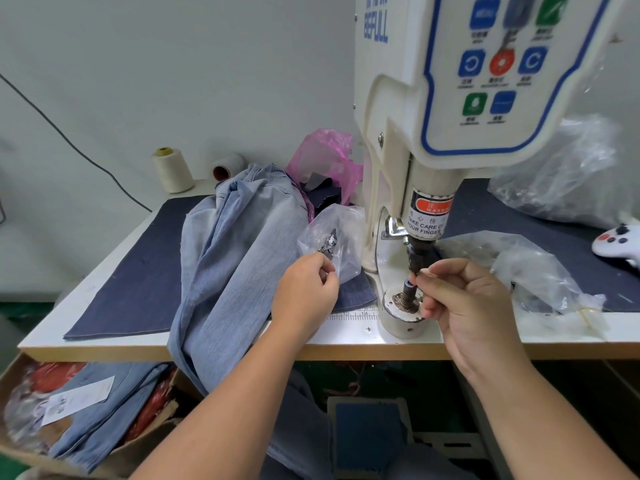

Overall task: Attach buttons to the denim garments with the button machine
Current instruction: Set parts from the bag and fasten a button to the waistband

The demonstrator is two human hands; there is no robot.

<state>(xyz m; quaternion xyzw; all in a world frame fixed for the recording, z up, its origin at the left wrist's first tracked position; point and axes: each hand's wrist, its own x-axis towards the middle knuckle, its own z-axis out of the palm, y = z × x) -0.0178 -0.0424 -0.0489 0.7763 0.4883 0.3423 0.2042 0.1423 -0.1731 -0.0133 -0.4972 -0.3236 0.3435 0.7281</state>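
The button machine [450,133] stood at the back right of the surface [242,344], its white head with a blue-edged control panel rising over a dark plunger and a round lower die [403,299]. The right hand [467,299] was just right of that die, thumb and forefinger pinched together on a small dark piece right at the gap between plunger and die; whether it was a button part could not be made out. The left hand [306,292] was left of the machine's base, fingers curled and pinching the edge of a small clear bag [332,240] holding tiny metal pieces. A light blue denim garment [235,258] lay further left of the machine, draped over a dark denim cloth [138,271] and hanging off the front edge of the surface. Behind the garment, left of the machine, were a pink plastic bag [325,157] and two thread cones [172,169]. Crumpled clear plastic [540,271] lay right of the machine, with a white controller [620,240] beyond it. Below the surface, left of the machine, a cardboard box [20,372] held more denim.
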